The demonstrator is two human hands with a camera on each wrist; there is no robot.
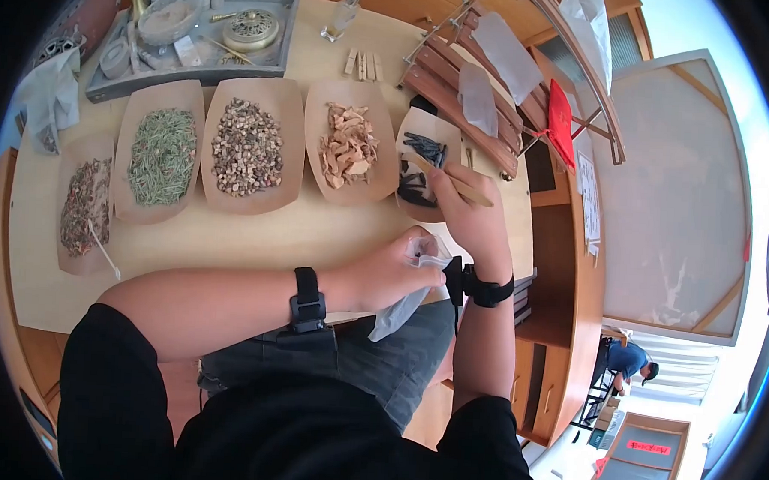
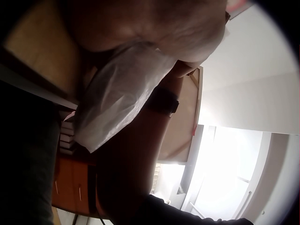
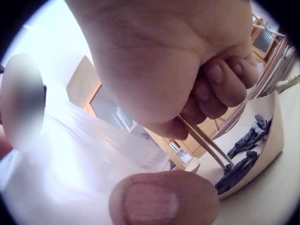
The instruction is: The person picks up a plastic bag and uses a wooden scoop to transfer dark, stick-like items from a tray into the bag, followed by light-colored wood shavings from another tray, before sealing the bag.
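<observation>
My right hand (image 1: pixel 470 214) grips a pair of wooden tweezers (image 3: pixel 206 140). In the right wrist view, their tips are down at the dark dried strips (image 3: pixel 239 171) inside a paper boat tray (image 1: pixel 424 122). My left hand (image 1: pixel 379 272) is close to me, below that tray, and pinches a translucent plastic bag (image 1: pixel 398 316) near its mouth. The bag (image 2: pixel 124 93) hangs down past the table edge in the left wrist view. Little of what it contains shows. In the right wrist view a large thumb (image 3: pixel 161 197) stands in front of the bag.
More paper trays hold pale shavings (image 1: pixel 350 148), brown chunks (image 1: pixel 247 148), green needle-like herb (image 1: pixel 162 157) and mixed flakes (image 1: pixel 86 205). Behind are a grey tray (image 1: pixel 282 30) with a brass burner (image 1: pixel 252 30), a glass bottle (image 1: pixel 343 15) and a wooden rack (image 1: pixel 459 93). Another person (image 1: pixel 628 358) is far right.
</observation>
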